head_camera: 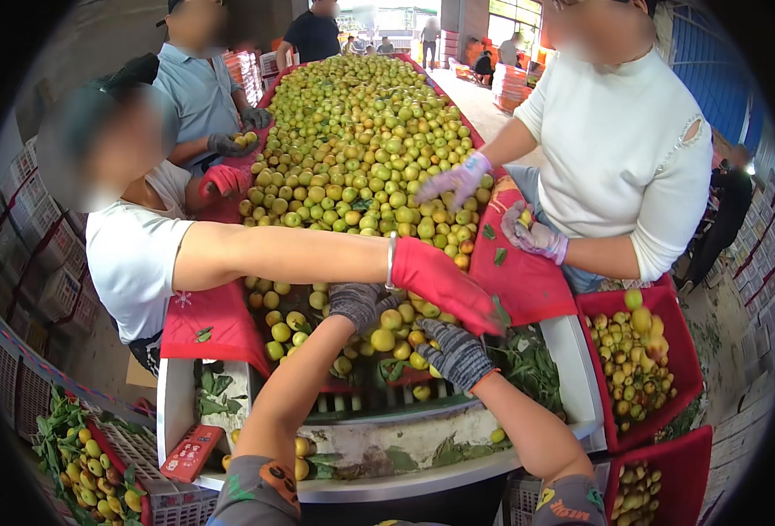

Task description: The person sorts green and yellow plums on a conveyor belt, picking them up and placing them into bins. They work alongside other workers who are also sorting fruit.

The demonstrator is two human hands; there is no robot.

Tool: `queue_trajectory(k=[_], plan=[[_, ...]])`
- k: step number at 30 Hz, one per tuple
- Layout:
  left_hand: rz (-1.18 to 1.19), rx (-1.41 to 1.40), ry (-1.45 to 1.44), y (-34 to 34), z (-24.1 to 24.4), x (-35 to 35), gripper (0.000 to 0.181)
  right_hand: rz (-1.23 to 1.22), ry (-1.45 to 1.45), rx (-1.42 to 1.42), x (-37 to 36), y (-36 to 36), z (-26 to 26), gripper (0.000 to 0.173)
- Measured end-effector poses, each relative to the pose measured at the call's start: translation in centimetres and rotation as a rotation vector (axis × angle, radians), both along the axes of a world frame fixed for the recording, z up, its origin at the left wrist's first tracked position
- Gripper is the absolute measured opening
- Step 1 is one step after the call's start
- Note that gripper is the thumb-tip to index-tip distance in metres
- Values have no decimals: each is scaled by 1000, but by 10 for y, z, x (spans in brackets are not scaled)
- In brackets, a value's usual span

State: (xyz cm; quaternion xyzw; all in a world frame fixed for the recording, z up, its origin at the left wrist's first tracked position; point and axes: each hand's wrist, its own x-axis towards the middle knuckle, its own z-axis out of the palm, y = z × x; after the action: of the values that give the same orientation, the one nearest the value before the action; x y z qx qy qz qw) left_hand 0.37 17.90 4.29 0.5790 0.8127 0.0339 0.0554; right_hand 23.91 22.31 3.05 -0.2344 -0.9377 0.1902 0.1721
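Observation:
My left hand (356, 306), in a grey knit glove, reaches into small round yellow-green fruits (382, 340) at the near end of a sorting table; a co-worker's forearm partly covers it. I cannot tell whether it grips any fruit. My right hand (458, 355), gloved the same way, lies palm down with fingers apart against the fruits at the right. Just above it, a co-worker's red-gloved hand (443, 283) crosses from the left. Below my hands are slats (361, 400) and a white trough (387, 444) holding leaves and a few fruits.
A large fruit heap (361, 151) stretches away between red cloth edges (525, 279). Co-workers stand on both sides; one at right wears purple gloves (463, 177). Red-lined crates (683, 368) of fruit stand right, a fruit crate (180, 500) lower left. A red packet (192, 452) rests on the trough's corner.

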Motion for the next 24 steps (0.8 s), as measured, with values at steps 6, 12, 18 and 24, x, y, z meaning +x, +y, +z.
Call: queue_trajectory(k=[6,12,18,24], plan=[[-262,218,236,-76,-21,16,61,-56,127,36,2,-7,10,45],[-305,260,-118,-103,24,31,45,-83,224,255,3,-6,14,47],[-120,326,162,2,3,41,58,-102,-11,146,-4,-9,15,72],[-102,233,179,29,3,50,60,-101,-114,163,-1,-11,17,76]])
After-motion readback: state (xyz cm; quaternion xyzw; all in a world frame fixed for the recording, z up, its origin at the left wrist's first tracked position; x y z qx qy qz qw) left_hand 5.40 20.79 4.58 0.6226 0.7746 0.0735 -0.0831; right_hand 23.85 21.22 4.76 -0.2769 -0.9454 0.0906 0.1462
